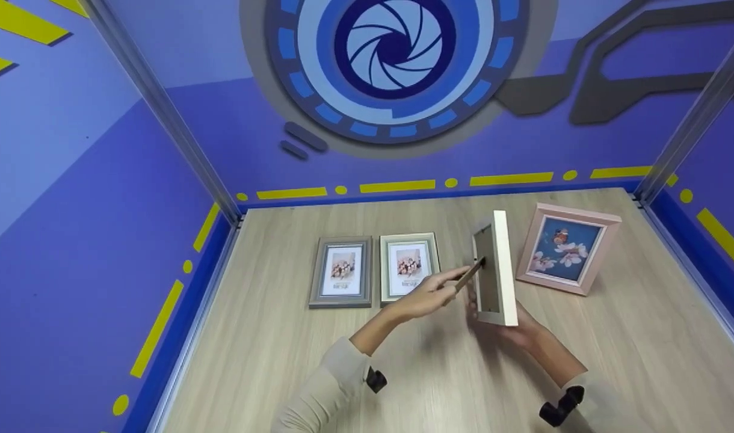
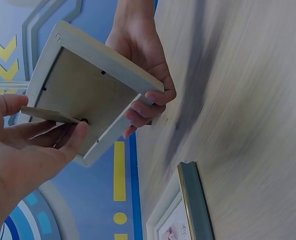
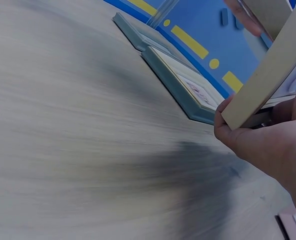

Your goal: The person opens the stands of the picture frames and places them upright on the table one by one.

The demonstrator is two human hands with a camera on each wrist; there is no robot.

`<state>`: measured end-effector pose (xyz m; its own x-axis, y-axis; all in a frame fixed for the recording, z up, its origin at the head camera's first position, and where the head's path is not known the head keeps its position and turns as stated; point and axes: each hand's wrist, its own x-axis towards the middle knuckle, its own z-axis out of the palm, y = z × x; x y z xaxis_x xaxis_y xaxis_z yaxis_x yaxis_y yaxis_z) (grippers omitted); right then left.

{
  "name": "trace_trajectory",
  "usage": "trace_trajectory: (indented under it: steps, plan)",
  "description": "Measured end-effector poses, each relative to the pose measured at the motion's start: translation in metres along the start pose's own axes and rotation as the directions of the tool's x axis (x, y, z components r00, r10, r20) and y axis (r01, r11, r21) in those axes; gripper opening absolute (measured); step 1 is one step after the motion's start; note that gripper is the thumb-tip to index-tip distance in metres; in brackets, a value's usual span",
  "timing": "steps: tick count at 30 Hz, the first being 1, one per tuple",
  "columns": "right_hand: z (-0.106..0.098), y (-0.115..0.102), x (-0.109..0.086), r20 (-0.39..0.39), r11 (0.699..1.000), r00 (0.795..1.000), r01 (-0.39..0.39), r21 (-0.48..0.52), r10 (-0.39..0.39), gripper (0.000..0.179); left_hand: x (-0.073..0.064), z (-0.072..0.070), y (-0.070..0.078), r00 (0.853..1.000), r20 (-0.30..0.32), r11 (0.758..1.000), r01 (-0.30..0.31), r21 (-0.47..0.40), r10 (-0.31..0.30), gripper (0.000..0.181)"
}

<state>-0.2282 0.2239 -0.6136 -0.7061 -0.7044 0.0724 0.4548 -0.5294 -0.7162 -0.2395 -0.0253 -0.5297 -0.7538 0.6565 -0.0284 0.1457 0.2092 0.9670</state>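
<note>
A cream picture frame (image 1: 506, 270) is held up off the table, its brown back (image 2: 83, 82) turned toward the left hand. The right hand (image 1: 520, 328) grips its lower edge; in the left wrist view, that hand's fingers (image 2: 138, 117) curl round the frame's border. Between thumb and fingers, the left hand (image 1: 430, 294) pinches the stand leg (image 1: 470, 275), which sticks out from the backing at an angle. In the right wrist view, the right hand (image 3: 273, 140) holds a corner of the frame, whose front is mostly out of sight.
A grey picture frame (image 1: 316, 273) and a silver-cream picture frame (image 1: 386, 270) lie face up at the left. At the right, a pink picture frame (image 1: 527, 255) with a bird-and-blossom picture stands tilted back. Printed walls (image 1: 210, 138) enclose the wooden table (image 1: 252, 361).
</note>
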Motion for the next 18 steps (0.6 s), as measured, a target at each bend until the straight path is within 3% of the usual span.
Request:
trace_trajectory:
  steps: [3, 11, 15, 18]
  plan:
    - [-0.0036, -0.0004, 0.0009, 0.079, 0.999, 0.997, -0.009, 0.045, 0.006, 0.038, -0.0008, -0.002, 0.0001, 1.0, 0.002, 1.0, -0.009, -0.018, 0.009, 0.058]
    - [-0.005, 0.0004, 0.001, -0.001, 0.999, 1.0, -0.029, 0.019, 0.029, 0.036, -0.0005, -0.0011, -0.0005, 1.0, -0.024, 0.996, 0.01, -0.086, -0.012, 0.061]
    - [-0.006, 0.0036, 0.0023, -0.115, 1.0, 0.993, -0.029, 0.006, 0.029, 0.038, -0.0014, 0.0003, 0.0004, 0.998, -0.058, 0.999, 0.026, -0.047, -0.029, 0.06]
    - [-0.0046, 0.006, 0.0035, -0.262, 0.998, 0.964, -0.046, -0.031, 0.036, 0.038, -0.0013, 0.0019, 0.0004, 0.995, -0.098, 0.999, 0.029, -0.032, -0.032, 0.058]
